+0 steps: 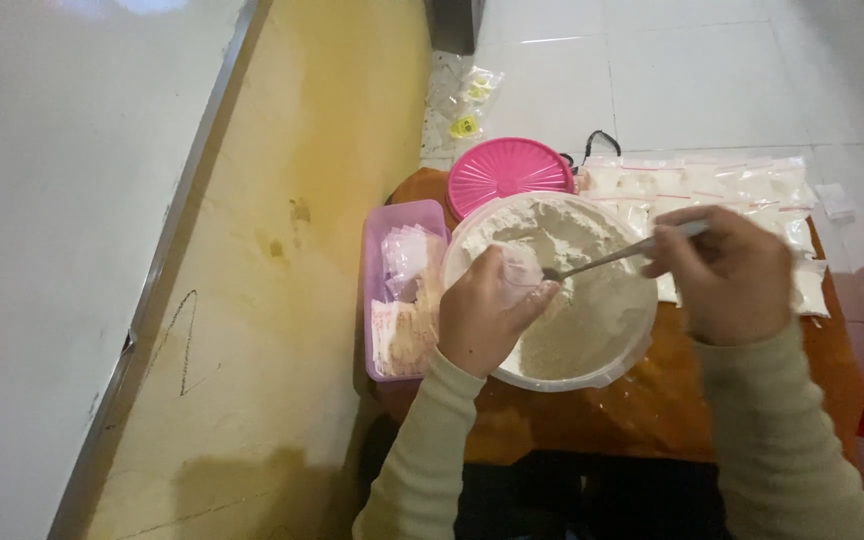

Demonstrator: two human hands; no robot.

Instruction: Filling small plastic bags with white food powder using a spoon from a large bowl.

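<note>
Over the flour bowl [602, 375], right hand [727, 275] pinches a stiff spoon [612, 257] by its handle; left hand [487, 315] holds a flimsy bag [520, 268] (light, probably slippery).

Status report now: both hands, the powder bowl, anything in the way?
Left hand holds small clear bag over bowl of pale powder. Right hand holds spoon, tip at bag. Nothing in the way; pink lid behind bowl.

Small brown wooden table [652, 405] on a white tiled floor [692, 80], beside a yellow wall. Crowded on top: white bowl [607, 372] of pale flour at centre, pink tub [376, 300] of sachets touching its left side, pink lid [507, 172] just behind, rows of filled clear bags [742, 185] along the far right edge. More bags [467, 110] on the tiles beyond.
</note>
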